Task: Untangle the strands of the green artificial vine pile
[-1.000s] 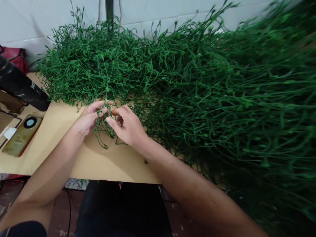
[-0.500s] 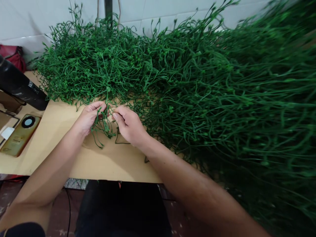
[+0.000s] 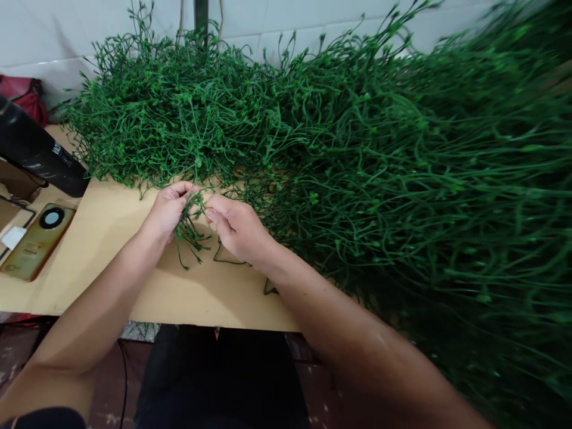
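Low over the tan board, my left hand point(image 3: 168, 208) is closed around a small bunch of thin green stems point(image 3: 190, 233) with little branched tips. The tips hang down to the right of that hand. My right hand point(image 3: 236, 226) sits close beside it, thumb and forefinger pinched at the bunch's right side. Its fingertips seem to grip a stem of the bunch. Behind and to the right spreads a large heap of the same green stems point(image 3: 179, 113). One loose bent stem point(image 3: 227, 260) lies under my right hand.
The tan board point(image 3: 107, 238) covers the table up to its front edge. On the left are a black bottle point(image 3: 42, 149), a phone point(image 3: 38, 241) lying camera side up and a red bag point(image 3: 24, 98). A tiled wall point(image 3: 250, 21) stands behind the heap.
The bunch has gathered closer together, its tips hanging more tightly below my fingers. Both hands have shifted only slightly, and the view has moved a little.
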Motion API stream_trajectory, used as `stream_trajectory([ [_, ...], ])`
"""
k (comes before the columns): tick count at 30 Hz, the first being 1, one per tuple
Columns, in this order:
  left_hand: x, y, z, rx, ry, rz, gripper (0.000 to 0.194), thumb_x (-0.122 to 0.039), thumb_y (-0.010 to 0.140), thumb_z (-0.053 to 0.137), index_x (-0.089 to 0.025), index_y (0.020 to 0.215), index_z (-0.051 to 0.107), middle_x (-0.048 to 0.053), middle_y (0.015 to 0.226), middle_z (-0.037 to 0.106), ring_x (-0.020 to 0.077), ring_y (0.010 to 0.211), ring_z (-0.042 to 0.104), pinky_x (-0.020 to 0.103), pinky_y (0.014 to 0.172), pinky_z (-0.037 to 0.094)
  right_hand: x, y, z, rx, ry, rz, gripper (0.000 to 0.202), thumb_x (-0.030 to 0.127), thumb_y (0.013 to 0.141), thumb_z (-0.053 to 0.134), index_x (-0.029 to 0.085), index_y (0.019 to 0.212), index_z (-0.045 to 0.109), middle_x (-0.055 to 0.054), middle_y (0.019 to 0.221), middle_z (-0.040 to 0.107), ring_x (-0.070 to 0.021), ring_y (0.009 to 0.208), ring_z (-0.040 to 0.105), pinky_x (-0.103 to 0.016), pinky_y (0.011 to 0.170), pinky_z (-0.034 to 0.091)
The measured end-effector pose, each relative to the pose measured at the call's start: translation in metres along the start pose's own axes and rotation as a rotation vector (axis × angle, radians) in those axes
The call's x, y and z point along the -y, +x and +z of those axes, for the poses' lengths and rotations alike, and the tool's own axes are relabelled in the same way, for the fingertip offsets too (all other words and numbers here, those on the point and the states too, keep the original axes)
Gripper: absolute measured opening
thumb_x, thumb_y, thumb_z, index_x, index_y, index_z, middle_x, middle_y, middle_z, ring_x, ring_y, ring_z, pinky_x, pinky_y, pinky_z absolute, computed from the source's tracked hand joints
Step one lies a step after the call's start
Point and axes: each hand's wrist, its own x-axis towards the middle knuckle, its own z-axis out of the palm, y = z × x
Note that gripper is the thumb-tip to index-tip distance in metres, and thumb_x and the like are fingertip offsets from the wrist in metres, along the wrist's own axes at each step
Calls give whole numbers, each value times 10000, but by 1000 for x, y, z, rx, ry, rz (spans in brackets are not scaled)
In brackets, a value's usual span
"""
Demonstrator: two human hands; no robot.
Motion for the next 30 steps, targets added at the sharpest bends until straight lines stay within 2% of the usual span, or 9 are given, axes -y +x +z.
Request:
stream_trajectory([
  [7, -3, 1, -5, 12, 28, 12, 112, -74, 613, 569, -149, 554, 511, -65, 480, 475, 37, 420, 384, 163, 449, 327, -6, 1, -1, -35, -82, -130, 214, 158, 827, 388, 195, 622, 339, 17, 579, 375, -104, 574, 364, -249, 573, 287],
  [11, -7, 2, -15, 126, 19, -54, 130, -135, 617, 619, -151, 570, 498, -73, 455, 433, 34, 404, 380, 158, 423, 297, -16, 3, -2, -195, -51, -140, 208, 167, 831, 438, 178, 625, 465, -7, 638, 458, -110, 638, 438, -255, 608, 357],
  [14, -7, 1, -19, 184, 38, -31, 181, -213, 656, 643, -154, 587, 486, -77, 472, 414, 27, 394, 358, 159, 412, 285, -20, 3, -3, -333, 35, -100, 140, 198, 818, 501, 172, 692, 558, -34, 757, 528, -113, 699, 500, -249, 587, 403],
  [16, -5, 0, -19, 211, 57, -30, 206, -249, 683, 642, -159, 597, 478, -77, 478, 398, 29, 393, 347, 164, 412, 287, -18, 2, -3, -370, 111, -99, 121, 234, 826, 513, 179, 736, 573, -49, 837, 557, -121, 753, 532, -259, 607, 443],
  [20, -1, 1, -17, 228, 44, -53, 180, -242, 702, 628, -162, 627, 485, -75, 481, 393, 38, 397, 345, 166, 410, 268, -8, 0, 0, -334, 258, -144, 141, 254, 878, 451, 188, 803, 550, -56, 933, 599, -125, 843, 568, -293, 722, 488],
  [23, 2, 2, -14, 224, 46, -17, 185, -224, 710, 614, -157, 602, 480, -67, 481, 407, 41, 413, 346, 171, 421, 261, -2, -1, 3, -243, 327, -135, 168, 211, 897, 394, 185, 820, 540, -21, 808, 594, -95, 738, 565, -261, 679, 470],
  [27, 6, 3, -6, 211, 67, 58, 226, -169, 711, 597, -155, 533, 459, -53, 483, 419, 54, 463, 383, 181, 470, 314, 5, -2, 2, -188, 303, -94, 192, 172, 873, 386, 180, 714, 493, 8, 661, 503, -80, 613, 492, -236, 598, 421],
  [29, 6, 7, -7, 167, 67, 81, 221, -127, 703, 590, -156, 526, 462, -48, 495, 432, 56, 485, 392, 177, 481, 326, 13, -6, 1, -190, 279, -106, 204, 160, 861, 380, 187, 670, 446, 10, 636, 471, -80, 590, 454, -234, 578, 398],
  [30, 4, 11, -11, 92, 62, 90, 206, -104, 703, 578, -157, 535, 471, -48, 501, 437, 56, 488, 389, 173, 475, 321, 18, -8, 1, -174, 273, -130, 204, 155, 857, 371, 192, 663, 423, 10, 630, 463, -82, 585, 442, -236, 576, 390],
])
